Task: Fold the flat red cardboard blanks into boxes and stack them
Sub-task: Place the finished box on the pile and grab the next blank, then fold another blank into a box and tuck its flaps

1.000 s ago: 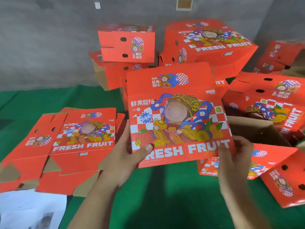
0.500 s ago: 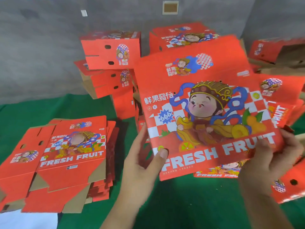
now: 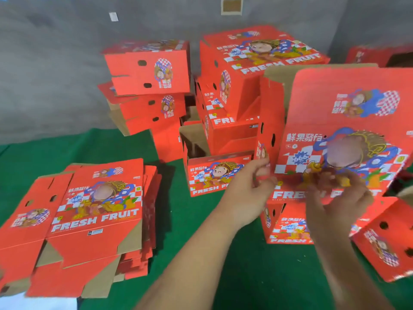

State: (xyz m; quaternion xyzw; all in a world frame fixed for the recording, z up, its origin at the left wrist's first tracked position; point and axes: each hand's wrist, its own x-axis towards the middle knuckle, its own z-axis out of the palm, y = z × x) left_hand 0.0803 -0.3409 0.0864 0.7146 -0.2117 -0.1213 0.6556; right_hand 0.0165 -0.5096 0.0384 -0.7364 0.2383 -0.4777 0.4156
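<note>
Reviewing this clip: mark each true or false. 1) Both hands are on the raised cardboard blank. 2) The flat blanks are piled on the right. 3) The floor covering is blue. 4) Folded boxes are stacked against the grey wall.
1) True: the left hand and right hand each grip the raised red printed cardboard blank.
2) False: the pile of flat red blanks lies on the left.
3) False: the floor covering is green.
4) True: folded red boxes stand stacked by the grey wall.

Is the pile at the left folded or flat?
Flat: the pile of red blanks lies spread on the green cloth, bottom flaps unfolded, brown undersides showing.
</note>
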